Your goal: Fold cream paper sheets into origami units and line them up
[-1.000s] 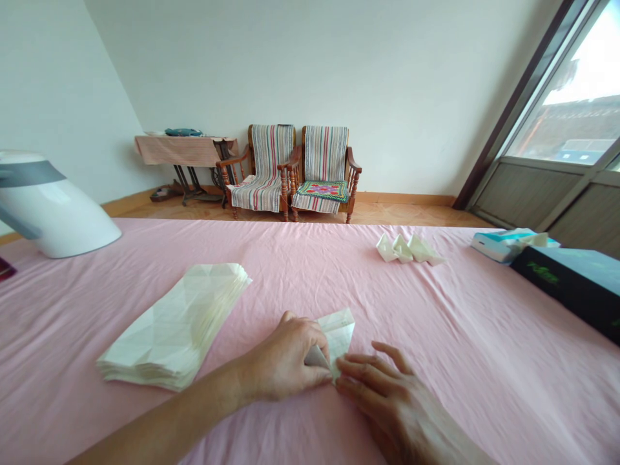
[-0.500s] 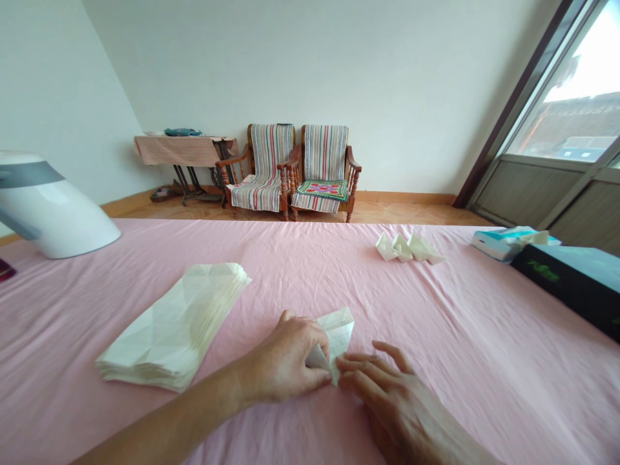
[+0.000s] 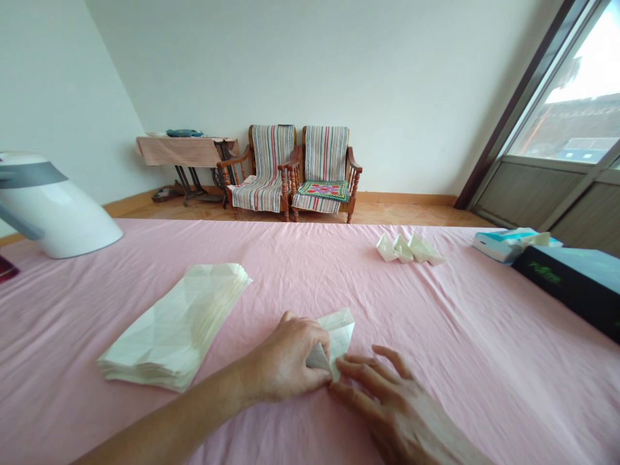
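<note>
A small folded sheet of white paper point(image 3: 340, 330) lies on the pink tablecloth point(image 3: 460, 349) in front of me. My left hand point(image 3: 285, 358) is curled over its near left part, fingers pinching a folded flap. My right hand point(image 3: 387, 394) lies beside it with the fingers stretched out, their tips pressing the paper's near edge flat. A thick stack of creased white sheets point(image 3: 177, 323) sits to the left of my hands.
Three folded paper boats point(image 3: 407, 248) stand at the far right of the cloth. A tissue pack point(image 3: 508, 242) and a dark box point(image 3: 571, 284) lie at the right edge. A white appliance point(image 3: 48, 206) stands far left. Two wooden chairs point(image 3: 295, 171) stand beyond the table.
My right hand's fingertips have slid slightly left along the paper's near edge. My left hand and the paper have stayed put.
</note>
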The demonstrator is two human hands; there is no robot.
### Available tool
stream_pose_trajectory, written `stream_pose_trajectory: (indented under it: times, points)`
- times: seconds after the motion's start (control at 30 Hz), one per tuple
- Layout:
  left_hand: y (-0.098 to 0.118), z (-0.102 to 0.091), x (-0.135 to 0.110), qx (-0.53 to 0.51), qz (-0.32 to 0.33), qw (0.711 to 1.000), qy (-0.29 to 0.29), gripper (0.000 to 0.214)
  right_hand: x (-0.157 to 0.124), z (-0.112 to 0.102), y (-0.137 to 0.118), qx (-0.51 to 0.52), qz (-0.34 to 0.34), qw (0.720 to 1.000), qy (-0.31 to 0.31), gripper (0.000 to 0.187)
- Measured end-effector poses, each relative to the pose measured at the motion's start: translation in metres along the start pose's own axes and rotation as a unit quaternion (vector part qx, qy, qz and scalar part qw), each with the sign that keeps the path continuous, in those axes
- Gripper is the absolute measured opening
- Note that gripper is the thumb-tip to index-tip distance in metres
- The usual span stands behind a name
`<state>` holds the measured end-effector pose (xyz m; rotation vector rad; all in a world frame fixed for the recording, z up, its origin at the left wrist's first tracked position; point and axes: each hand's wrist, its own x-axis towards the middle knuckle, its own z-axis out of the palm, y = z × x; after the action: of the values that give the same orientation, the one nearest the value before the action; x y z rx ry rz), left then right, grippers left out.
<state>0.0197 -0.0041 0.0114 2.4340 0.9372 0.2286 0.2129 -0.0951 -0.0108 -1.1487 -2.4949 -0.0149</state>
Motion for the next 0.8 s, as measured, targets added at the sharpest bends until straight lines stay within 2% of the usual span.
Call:
stream_pose_trajectory:
  times: [0.2, 0.47, 0.8]
  points:
    - [-0.0004, -0.0013, 0.0005, -0.004, 0.005, 1.000, -0.004, 0.006, -0.0008, 0.0033, 0.0014, -0.016, -0.002, 1.000, 0.022, 0.042]
    - [-0.0024, -0.0021, 0.0002, -0.026, -0.002, 1.000, -0.005, 0.013, 0.0000, 0.0012, 0.0004, -0.023, -0.013, 0.999, 0.038, 0.030]
    - [0.0006, -0.0091, -0.0009, -0.059, -0.066, 0.996, -0.014, 0.028, 0.0016, 0.0065, 0.0076, -0.032, -0.046, 0.996, 0.063, 0.031]
